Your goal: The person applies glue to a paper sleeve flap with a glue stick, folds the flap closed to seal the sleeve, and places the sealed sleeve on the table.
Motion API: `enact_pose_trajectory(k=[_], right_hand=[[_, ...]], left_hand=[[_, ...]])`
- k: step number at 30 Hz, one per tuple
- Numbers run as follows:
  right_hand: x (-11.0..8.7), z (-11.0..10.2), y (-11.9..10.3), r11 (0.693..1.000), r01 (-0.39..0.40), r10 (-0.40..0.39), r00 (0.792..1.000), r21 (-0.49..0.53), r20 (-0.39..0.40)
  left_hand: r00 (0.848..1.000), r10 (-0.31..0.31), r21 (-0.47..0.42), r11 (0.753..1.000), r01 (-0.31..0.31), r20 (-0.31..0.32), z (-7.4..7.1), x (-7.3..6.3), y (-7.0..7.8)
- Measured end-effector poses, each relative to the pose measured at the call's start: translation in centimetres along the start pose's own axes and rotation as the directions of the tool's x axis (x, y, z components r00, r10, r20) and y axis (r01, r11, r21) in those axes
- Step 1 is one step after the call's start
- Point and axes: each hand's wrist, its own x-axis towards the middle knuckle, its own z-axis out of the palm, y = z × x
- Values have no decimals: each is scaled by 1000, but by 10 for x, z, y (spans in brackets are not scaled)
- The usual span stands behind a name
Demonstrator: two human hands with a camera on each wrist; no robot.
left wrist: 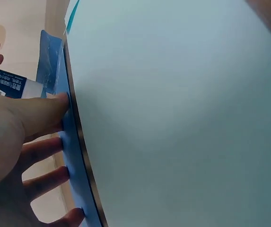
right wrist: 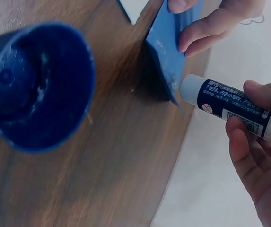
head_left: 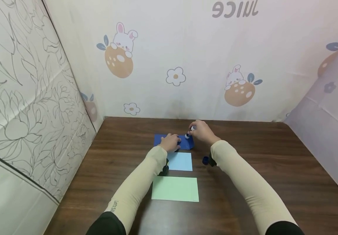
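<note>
My right hand (head_left: 204, 131) grips a glue stick (right wrist: 234, 106) with a dark blue label, thumb on one side and fingers on the other. Its white end meets the right end of a dark blue sheet of paper (head_left: 158, 138). Whitish smears show on that end of the paper (right wrist: 166, 54), which lifts off the table in the right wrist view. My left hand (head_left: 170, 142) presses the same sheet from the near side, fingers spread along it. A dark blue glue stick cap (head_left: 205, 160) stands, its opening up, near the right wrist.
A light blue sheet (head_left: 182, 162) lies nearer than the dark blue one, partly under the left wrist. Closer still is a pale green sheet (head_left: 175, 189). All rest on a brown wooden table (head_left: 259, 182), backed by a patterned cloth (head_left: 157, 49).
</note>
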Motion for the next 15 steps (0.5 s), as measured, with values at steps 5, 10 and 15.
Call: enact_pose_trajectory(k=[5,10,15], right_hand=[[1,5,3,999,-9,9,1000,-34,9],[3,8,3,997,16,-15,1000,-71,11],[4,9,-4,984,99,-96,995,-147,24]], left_hand=[[1000,-13,-16,1000,13,-6,2,-1,3],[999,-28,43,999,29,-17,5,6,3],[998,-43,51,998,45,-36,6,11,0]])
